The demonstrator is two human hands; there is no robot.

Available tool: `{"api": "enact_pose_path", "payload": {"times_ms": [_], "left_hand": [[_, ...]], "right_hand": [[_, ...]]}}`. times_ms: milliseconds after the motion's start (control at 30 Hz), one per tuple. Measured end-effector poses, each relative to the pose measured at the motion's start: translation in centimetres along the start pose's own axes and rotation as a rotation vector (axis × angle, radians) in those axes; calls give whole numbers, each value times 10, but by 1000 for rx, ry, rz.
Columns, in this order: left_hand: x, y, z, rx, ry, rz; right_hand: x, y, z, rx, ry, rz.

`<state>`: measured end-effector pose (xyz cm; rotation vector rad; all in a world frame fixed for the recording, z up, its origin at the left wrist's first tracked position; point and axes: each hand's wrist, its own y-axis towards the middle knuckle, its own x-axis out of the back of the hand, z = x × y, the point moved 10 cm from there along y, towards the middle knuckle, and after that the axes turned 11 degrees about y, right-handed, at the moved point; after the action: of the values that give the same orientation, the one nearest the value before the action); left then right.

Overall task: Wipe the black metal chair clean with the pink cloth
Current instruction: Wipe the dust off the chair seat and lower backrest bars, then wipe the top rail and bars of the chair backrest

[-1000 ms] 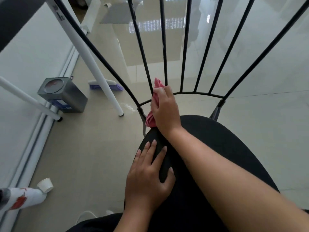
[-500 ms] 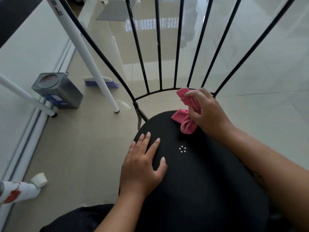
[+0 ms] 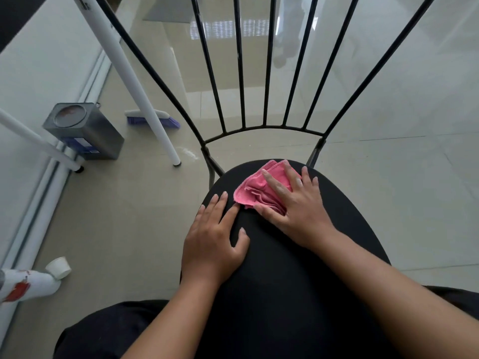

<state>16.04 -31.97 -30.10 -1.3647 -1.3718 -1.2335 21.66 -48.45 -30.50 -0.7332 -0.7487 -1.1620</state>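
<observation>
At the far left a white bottle (image 3: 28, 285) with a red print lies on the floor, its body cut off by the frame edge so that only the neck end and cap show. Behind it stands a square metal tin (image 3: 85, 132) against the wall track; the label on its side is too small to read. Two white legs (image 3: 134, 94) slant down to the floor, their tops out of frame, and the nearer one hides the middle of a brush with purple bristles (image 3: 171, 122). The black metal chair (image 3: 272, 294) fills the centre, and its thin back bars (image 3: 239, 60) run out of the top of the frame. The near edge of its seat merges with the person's dark clothing (image 3: 103, 332), and the line between them is hard to make out. The left hand (image 3: 212, 242) lies flat on the seat's left side with its fingers straight, holding nothing. Its forefinger tip is just beside the pink cloth (image 3: 255, 193), though whether they touch cannot be told. The cloth lies folded on the back part of the seat. The right hand (image 3: 298, 206) presses it down with spread, straight fingers and covers its right half. The two hands are near each other but apart. The glossy floor tiles (image 3: 388, 177) carry blurred reflections.
</observation>
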Motion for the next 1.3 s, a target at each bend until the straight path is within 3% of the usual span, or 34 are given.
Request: {"api": "enact_pose_path", "payload": {"times_ms": [100,200,533,967,1300], "left_hand": [[-1,1,0,-6,-1,-3],[-1,0,2,6,7,9],[-11,-5,-3,-58,83,75],[-15,-41,-12,-90,79,103],[-3,-39,-20,-92,88,198]], "right_hand": [[-3,16,6,-85,-23,-56],[-6,22,13,-22,-122,-118],[-8,-9,12,76,80,-260],[-13,-54,12,77,116,-300],[-1,-53,27,55,174,-221]]}}
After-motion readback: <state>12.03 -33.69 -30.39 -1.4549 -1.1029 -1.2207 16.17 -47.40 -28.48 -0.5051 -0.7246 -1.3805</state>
